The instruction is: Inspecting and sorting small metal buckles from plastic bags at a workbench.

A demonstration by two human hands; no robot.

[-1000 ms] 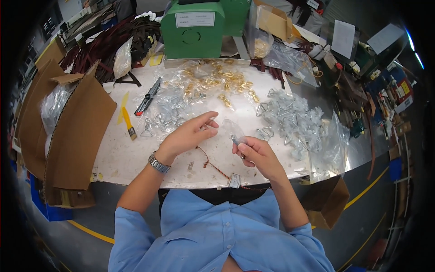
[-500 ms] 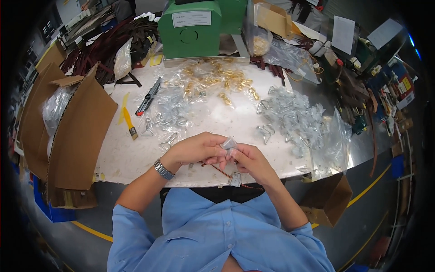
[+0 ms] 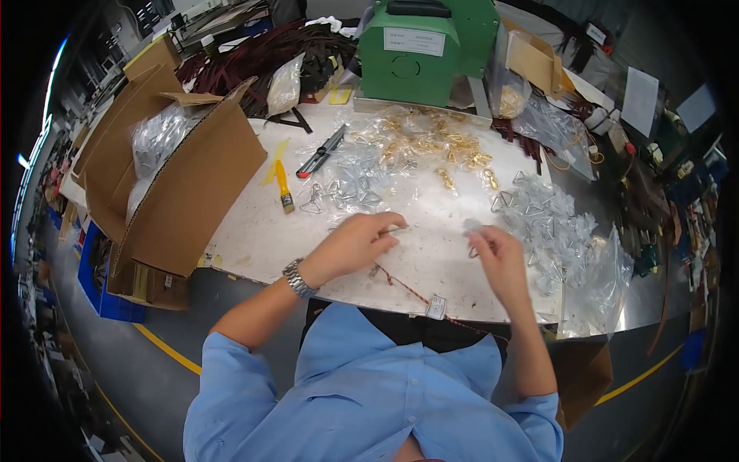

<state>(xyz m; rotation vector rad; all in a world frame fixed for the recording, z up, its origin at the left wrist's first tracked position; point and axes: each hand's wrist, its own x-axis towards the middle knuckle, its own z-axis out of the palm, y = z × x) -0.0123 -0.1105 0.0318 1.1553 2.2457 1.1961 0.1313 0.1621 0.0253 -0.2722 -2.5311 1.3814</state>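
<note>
My left hand (image 3: 358,245) hovers above the near middle of the white table, thumb and forefinger apart. A thin dark streak shows by its fingertips, too small to make out. Off to the right, my right hand (image 3: 502,260) is closed, pinching a small clear plastic bag (image 3: 471,225); a bit of metal seems to show below it, blurred. Just beyond that hand spreads a heap of bagged silver triangular rings (image 3: 543,219). Past my left hand lies a smaller group of bagged triangular rings (image 3: 346,192). Gold-coloured clasps (image 3: 439,142) in clear bags cover the far middle.
A black-and-red box cutter (image 3: 322,152) and a yellow-handled brush (image 3: 283,189) lie at the left. Beside them stands an open cardboard box (image 3: 192,200). A green machine (image 3: 408,65) sits at the back. A braided cord with a tag (image 3: 436,306) runs along the near edge.
My hands have parted: the right moved away to the right with the plastic bag, while the left let go and opened its fingers. The whole view has shifted, so the table appears farther right.
</note>
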